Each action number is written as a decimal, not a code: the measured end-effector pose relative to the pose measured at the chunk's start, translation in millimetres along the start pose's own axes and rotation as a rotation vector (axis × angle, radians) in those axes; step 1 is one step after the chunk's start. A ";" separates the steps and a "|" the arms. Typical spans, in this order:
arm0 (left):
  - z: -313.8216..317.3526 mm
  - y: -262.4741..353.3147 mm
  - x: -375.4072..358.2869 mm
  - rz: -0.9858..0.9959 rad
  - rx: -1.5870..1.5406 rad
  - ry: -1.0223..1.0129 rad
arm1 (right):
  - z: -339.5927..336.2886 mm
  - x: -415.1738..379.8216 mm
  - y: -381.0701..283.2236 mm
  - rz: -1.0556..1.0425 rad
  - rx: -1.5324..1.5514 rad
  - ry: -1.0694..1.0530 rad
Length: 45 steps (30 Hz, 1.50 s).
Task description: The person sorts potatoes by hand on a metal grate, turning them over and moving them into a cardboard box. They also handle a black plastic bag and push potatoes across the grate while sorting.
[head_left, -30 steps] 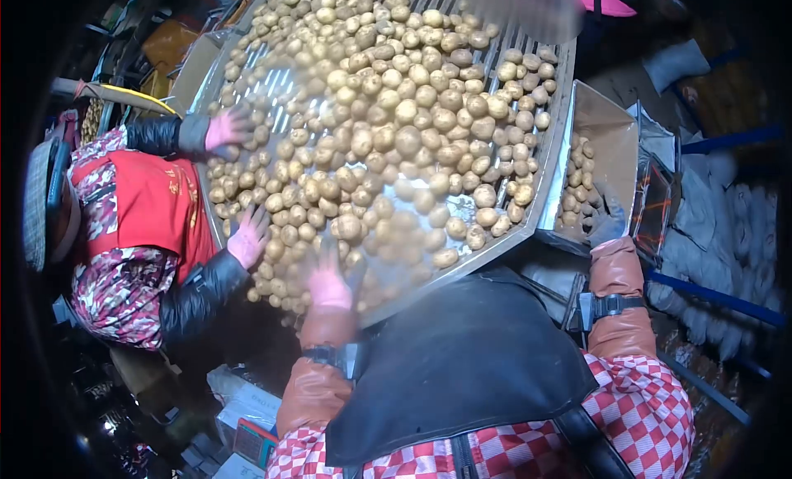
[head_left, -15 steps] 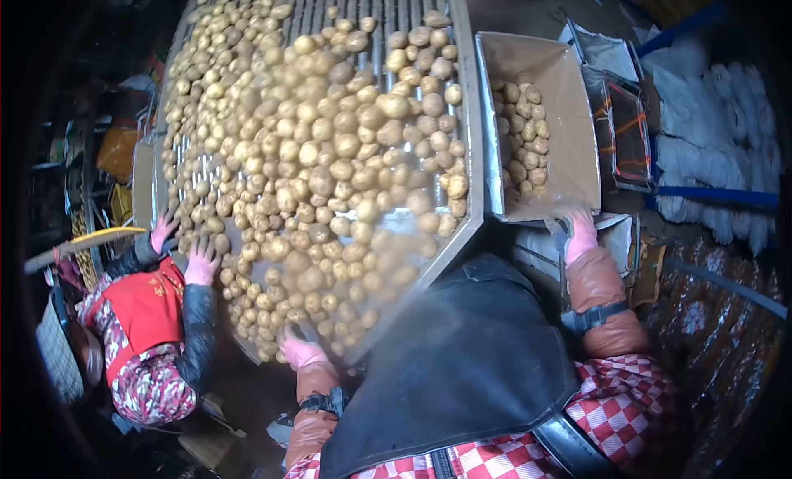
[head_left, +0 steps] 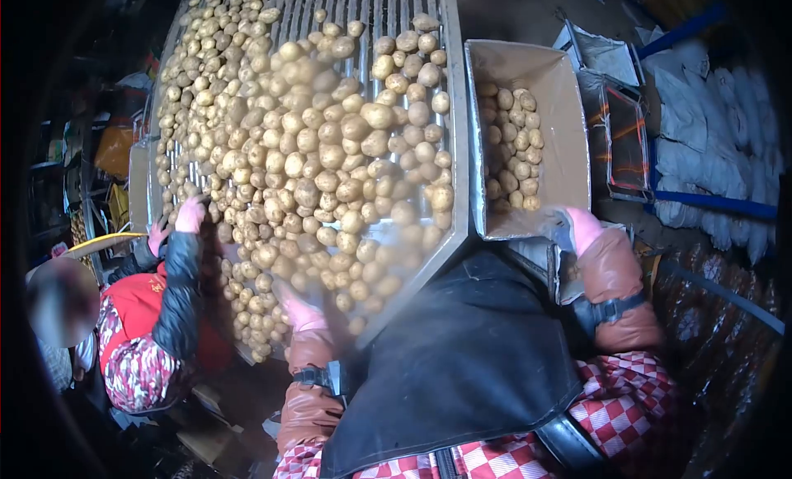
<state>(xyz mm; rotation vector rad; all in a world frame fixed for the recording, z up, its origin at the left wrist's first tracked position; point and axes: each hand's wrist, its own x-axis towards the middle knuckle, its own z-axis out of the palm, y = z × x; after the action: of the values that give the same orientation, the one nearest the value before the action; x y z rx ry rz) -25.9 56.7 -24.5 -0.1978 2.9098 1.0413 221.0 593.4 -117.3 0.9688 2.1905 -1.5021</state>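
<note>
A pink glove with a grey palm covers my left hand (head_left: 300, 311), which reaches among the potatoes (head_left: 330, 157) at the near end of the slatted sorting table (head_left: 458, 132). Its fingers are stretched out, and I see no potato held in it. My right hand (head_left: 582, 230), gloved the same way, is at the near right corner of a cardboard box (head_left: 563, 141). Its grey fingers are smeared at the rim, so their grip does not show. Inside the box, potatoes (head_left: 516, 141) lie along the left side.
To the left, a co-worker in a red apron (head_left: 142, 310) reaches both pink-gloved hands to the table's left edge. A wire-framed crate (head_left: 624, 141) stands right of the box. White sacks (head_left: 714, 141) are stacked farther right. Another container (head_left: 569, 268) sits below the box.
The table and box have shifted slightly left in view. My left hand has moved up along the potatoes. The co-worker's hands have shifted, one farther up the table edge.
</note>
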 end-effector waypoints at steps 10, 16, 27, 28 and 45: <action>-0.7 64.8 -12.1 -0.409 -0.259 0.027 | 5.9 201.6 -79.7 0.348 -0.220 -0.273; 12.5 4.9 -3.2 -0.131 0.236 0.043 | 51.0 238.2 -59.0 0.387 -0.438 -0.326; 12.6 -10.0 7.0 -0.028 0.369 0.015 | 114.2 243.4 -71.4 0.409 -0.529 -0.299; 11.9 4.3 8.7 -0.154 0.219 0.014 | 116.1 242.3 -70.5 0.410 -0.524 -0.301; 5.4 -66.2 15.1 0.250 0.588 0.100 | 118.3 246.7 -57.9 0.476 -0.232 -0.280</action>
<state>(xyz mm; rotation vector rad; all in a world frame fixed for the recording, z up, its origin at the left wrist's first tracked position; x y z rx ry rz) -32.0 7.8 -71.6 0.1457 3.2299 0.1521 -10.3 560.4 -271.0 1.0354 1.7327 -1.0641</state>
